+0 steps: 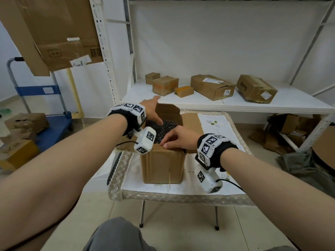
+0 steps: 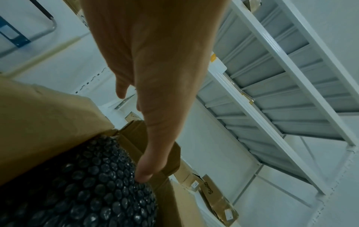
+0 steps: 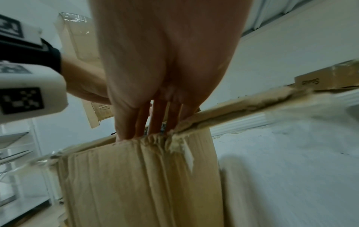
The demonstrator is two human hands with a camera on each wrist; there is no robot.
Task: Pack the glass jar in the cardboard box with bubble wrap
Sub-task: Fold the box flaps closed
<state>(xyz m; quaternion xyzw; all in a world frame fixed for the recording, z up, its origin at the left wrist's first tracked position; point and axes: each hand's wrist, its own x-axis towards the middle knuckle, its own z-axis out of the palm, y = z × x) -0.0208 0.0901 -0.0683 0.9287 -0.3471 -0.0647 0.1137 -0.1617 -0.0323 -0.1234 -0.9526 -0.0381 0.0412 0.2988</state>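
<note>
An open cardboard box (image 1: 163,167) stands on a small cloth-covered table (image 1: 213,185). Dark bubble wrap (image 1: 164,128) fills its top, and no glass jar shows. My left hand (image 1: 155,111) reaches over the far left of the opening with its fingers spread. In the left wrist view one fingertip (image 2: 143,176) touches the bubble wrap (image 2: 87,184) beside the box's upright flap (image 2: 38,115). My right hand (image 1: 165,143) pinches the box's near rim. In the right wrist view its fingers (image 3: 155,122) dip behind the crumpled edge of the box (image 3: 136,184).
A white metal shelf (image 1: 235,104) behind the table carries several closed cardboard boxes (image 1: 212,86). A blue trolley (image 1: 38,91) and more boxes stand on the floor to the left. Flattened cardboard (image 1: 297,134) lies under the shelf at the right. My knee (image 1: 116,234) is below the table.
</note>
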